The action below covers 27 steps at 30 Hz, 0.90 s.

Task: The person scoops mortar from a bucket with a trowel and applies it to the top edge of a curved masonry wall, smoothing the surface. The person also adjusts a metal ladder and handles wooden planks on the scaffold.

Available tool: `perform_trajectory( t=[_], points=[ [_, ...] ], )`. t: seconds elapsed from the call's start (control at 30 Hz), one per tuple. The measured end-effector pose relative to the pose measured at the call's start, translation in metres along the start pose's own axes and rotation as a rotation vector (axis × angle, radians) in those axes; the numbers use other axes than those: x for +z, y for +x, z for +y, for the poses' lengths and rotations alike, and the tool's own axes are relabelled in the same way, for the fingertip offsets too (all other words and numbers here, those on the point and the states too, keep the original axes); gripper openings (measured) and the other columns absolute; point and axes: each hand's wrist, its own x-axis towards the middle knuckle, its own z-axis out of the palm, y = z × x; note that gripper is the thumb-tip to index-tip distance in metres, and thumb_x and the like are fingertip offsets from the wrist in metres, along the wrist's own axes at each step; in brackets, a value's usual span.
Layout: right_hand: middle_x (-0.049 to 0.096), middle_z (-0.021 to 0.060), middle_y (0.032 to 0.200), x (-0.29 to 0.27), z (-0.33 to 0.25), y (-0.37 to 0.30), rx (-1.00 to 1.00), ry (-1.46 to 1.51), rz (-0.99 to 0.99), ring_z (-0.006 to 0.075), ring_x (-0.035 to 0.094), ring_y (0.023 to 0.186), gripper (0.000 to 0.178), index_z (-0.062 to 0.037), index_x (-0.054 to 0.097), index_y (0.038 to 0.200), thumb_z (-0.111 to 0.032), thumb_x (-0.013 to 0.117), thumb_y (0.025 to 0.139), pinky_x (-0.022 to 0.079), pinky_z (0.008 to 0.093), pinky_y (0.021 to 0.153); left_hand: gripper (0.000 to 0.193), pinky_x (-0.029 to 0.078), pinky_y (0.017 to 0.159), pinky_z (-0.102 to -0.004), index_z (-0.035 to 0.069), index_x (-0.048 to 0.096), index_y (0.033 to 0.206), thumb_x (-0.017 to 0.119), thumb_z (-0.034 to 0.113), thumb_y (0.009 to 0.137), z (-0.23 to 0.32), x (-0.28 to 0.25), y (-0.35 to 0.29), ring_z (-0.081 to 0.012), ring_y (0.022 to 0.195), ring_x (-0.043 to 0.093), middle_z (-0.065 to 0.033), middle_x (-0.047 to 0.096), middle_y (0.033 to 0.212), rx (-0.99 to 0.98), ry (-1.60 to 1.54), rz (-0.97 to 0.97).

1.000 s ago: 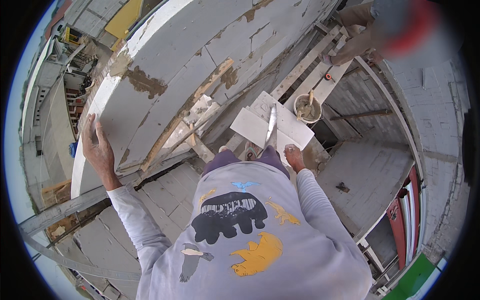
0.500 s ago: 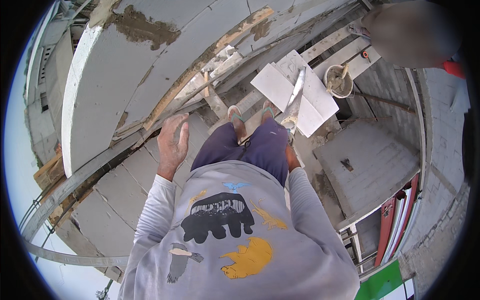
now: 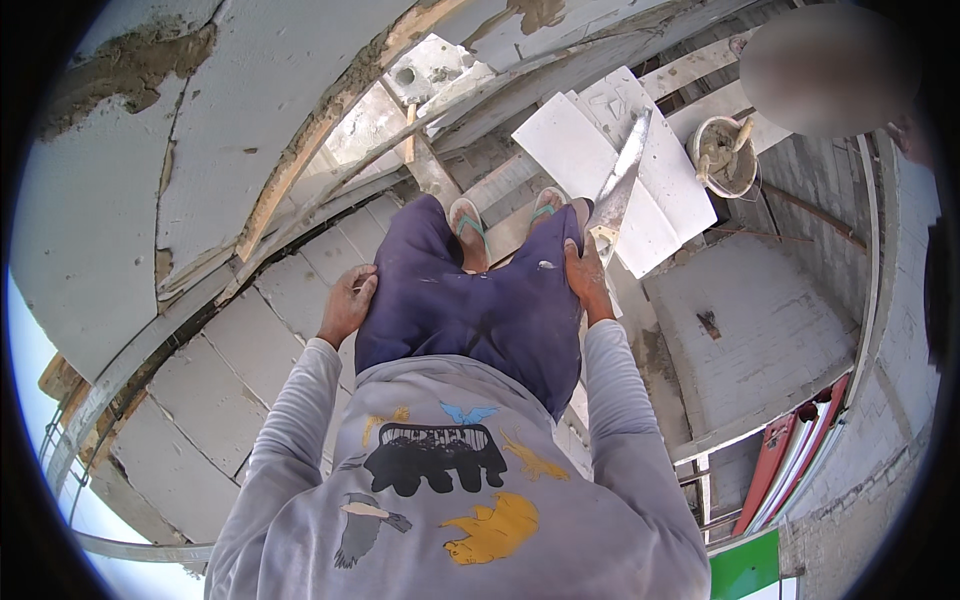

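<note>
Both my hands are down at my sides on the dark blue trousers [image 3: 465, 300]. My left hand [image 3: 347, 303] is closed at the outer left thigh, its curled fingers pinching the cloth. On the other side, my right hand [image 3: 587, 278] grips the cloth at the right thigh, with its fingertips partly hidden. Just beyond the right hand lies a handsaw [image 3: 628, 168], its pale handle toward me. The saw rests on white slabs [image 3: 570, 145] stacked askew. My feet, in sandals [image 3: 468, 222], stand on planks in front of the slabs.
A bucket [image 3: 724, 160] of wet mortar with a tool in it stands right of the slabs. Another person [image 3: 905, 140] is at the far right, mostly blurred. A large grey block wall [image 3: 240, 110] with a wooden edge rises on the left. Red metal sections [image 3: 768, 455] lie lower right.
My left hand has dropped from open in the air to the trousers. My right hand, partly hidden before, now shows on the right thigh. The view has shifted, and the wall appears nearer.
</note>
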Motion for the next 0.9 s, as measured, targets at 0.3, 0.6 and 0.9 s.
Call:
perform_trajectory(
  t=[0.3, 0.6, 0.9],
  points=[
    [0.063, 0.0253, 0.133, 0.005, -0.05, 0.199, -0.522, -0.144, 0.06, 0.0383, 0.065, 0.12, 0.052, -0.0025, 0.052, 0.144, -0.031, 0.058, 0.1, 0.05, 0.0452, 0.103, 0.037, 0.051, 0.099, -0.036, 0.001, 0.066, 0.125, 0.059, 0.029, 0.102, -0.065, 0.07, 0.186, -0.0271, 0.112, 0.069, -0.0167, 0.072, 0.119, 0.172, -0.089, 0.079],
    [0.061, 0.0254, 0.133, 0.031, -0.043, 0.35, -0.831, -0.603, 0.094, 0.042, 0.061, 0.122, 0.051, -0.0035, 0.053, 0.141, -0.033, 0.058, 0.1, 0.048, 0.0475, 0.104, 0.032, 0.053, 0.094, -0.0365, 0.0, 0.069, 0.118, 0.062, 0.024, 0.098, -0.15, 0.157, 0.357, -0.0285, 0.106, 0.071, -0.0184, 0.074, 0.111, 0.146, -0.163, 0.286],
    [0.063, 0.0262, 0.125, 0.043, -0.034, 0.394, -0.834, -0.824, 0.073, 0.0444, 0.061, 0.117, 0.051, -0.0019, 0.056, 0.138, -0.035, 0.059, 0.099, 0.048, 0.0492, 0.101, 0.027, 0.052, 0.095, -0.044, 0.006, 0.073, 0.115, 0.065, 0.022, 0.094, -0.185, 0.167, 0.461, -0.0354, 0.107, 0.068, -0.02, 0.072, 0.113, 0.252, -0.161, 0.547]
  ],
)
